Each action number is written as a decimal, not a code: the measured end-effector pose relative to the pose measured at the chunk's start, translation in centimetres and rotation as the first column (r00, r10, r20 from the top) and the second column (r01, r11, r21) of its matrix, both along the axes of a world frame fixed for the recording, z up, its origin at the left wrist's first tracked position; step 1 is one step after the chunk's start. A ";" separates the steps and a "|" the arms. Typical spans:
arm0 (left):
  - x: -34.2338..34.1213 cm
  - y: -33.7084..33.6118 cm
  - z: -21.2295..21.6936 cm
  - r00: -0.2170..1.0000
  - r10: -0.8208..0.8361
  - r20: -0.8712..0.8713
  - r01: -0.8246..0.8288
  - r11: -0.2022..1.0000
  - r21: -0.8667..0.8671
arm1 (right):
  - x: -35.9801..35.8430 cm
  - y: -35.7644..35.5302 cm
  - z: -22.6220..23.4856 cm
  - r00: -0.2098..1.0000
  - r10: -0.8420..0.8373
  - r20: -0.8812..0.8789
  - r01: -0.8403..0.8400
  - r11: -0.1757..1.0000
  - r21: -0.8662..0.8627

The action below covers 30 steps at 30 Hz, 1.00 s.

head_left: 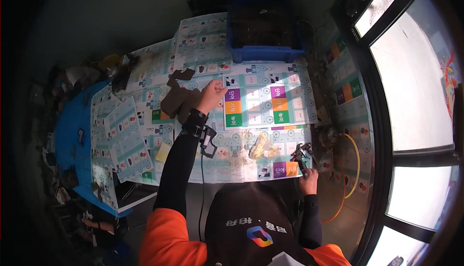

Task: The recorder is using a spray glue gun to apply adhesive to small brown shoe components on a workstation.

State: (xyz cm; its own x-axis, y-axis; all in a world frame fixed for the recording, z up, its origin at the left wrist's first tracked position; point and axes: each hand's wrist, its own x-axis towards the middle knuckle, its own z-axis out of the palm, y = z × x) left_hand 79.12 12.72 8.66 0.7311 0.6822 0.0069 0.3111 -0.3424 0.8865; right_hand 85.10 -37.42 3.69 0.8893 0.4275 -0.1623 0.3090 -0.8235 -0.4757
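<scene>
At four o'clock the right hand [308,183] grips a dark tool [300,159], the left hand [212,96] half-curled at eleven, its hold unclear.

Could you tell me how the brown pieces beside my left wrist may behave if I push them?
The brown pieces seem to overlap, so one push might move several together. They lie flat, so rolling is unlikely. They look thin, so they are probably light.

Daylight floods through windows [411,96] beyond the right edge of the desk [220,173], glaring almost pure white. Sunlit bands and shadows stripe the printed sheet [264,96] near that edge. Past the far edge the wall [96,19] is dim; fisheye distortion bows the window frames [425,159].
</scene>
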 end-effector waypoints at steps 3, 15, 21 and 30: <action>9.1 5.7 0.0 0.994 -0.024 -0.105 0.037 0.992 0.120 | -1.2 -1.1 0.2 0.997 -0.068 0.026 0.070 0.993 -0.094; 30.7 20.6 -2.0 0.859 0.125 -0.496 0.327 0.612 0.720 | -8.5 -3.7 1.0 0.856 -0.506 -0.107 0.446 0.828 -0.339; 37.5 22.3 -6.3 0.761 0.210 -0.614 0.493 0.428 0.757 | -8.2 -2.0 -0.1 0.805 -0.587 -0.085 0.494 0.744 -0.450; 41.9 28.1 -10.2 0.598 -0.023 -0.801 0.664 0.574 0.479 | -5.8 -0.5 0.1 0.793 -0.593 -0.137 0.502 0.765 -0.403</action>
